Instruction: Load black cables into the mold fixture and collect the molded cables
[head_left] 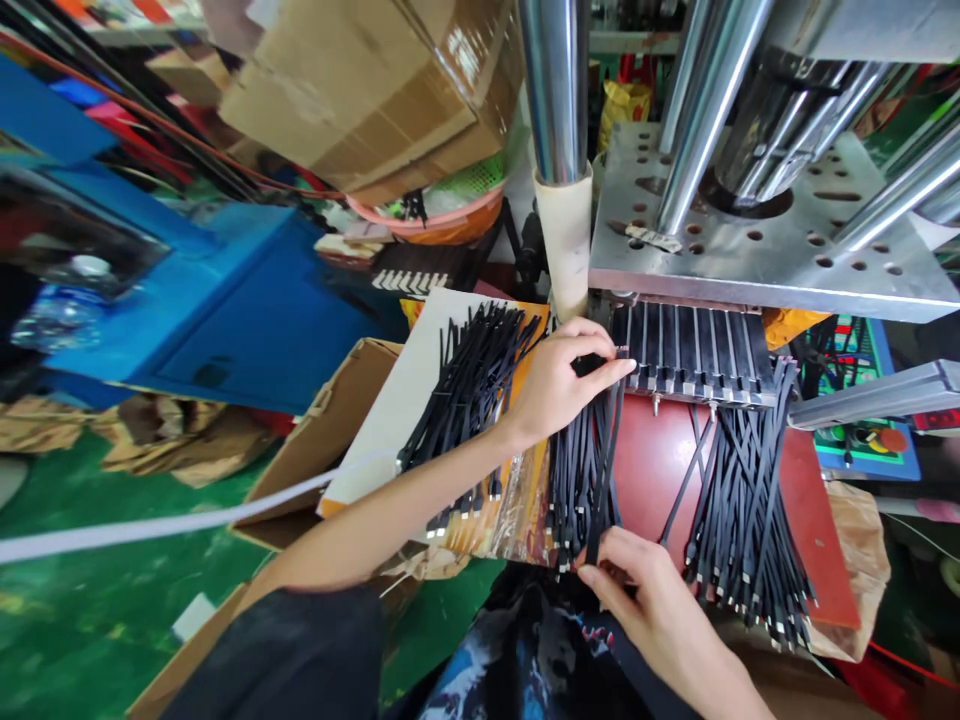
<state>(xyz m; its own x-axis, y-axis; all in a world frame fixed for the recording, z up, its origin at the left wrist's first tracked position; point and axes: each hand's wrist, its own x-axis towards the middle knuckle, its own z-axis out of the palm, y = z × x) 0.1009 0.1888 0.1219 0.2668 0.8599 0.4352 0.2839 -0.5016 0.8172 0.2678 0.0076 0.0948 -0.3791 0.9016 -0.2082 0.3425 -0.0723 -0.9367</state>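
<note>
Holding black cables (581, 470), both hands (559, 385), slotted tray (694, 350) filled

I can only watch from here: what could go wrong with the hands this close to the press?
1. The left hand holds a cable at the slotted mold, under the steel plate; fingers might get caught.
2. The right hand pinches the cable's lower end beside loose bundles; they could snag or slide off.
</note>
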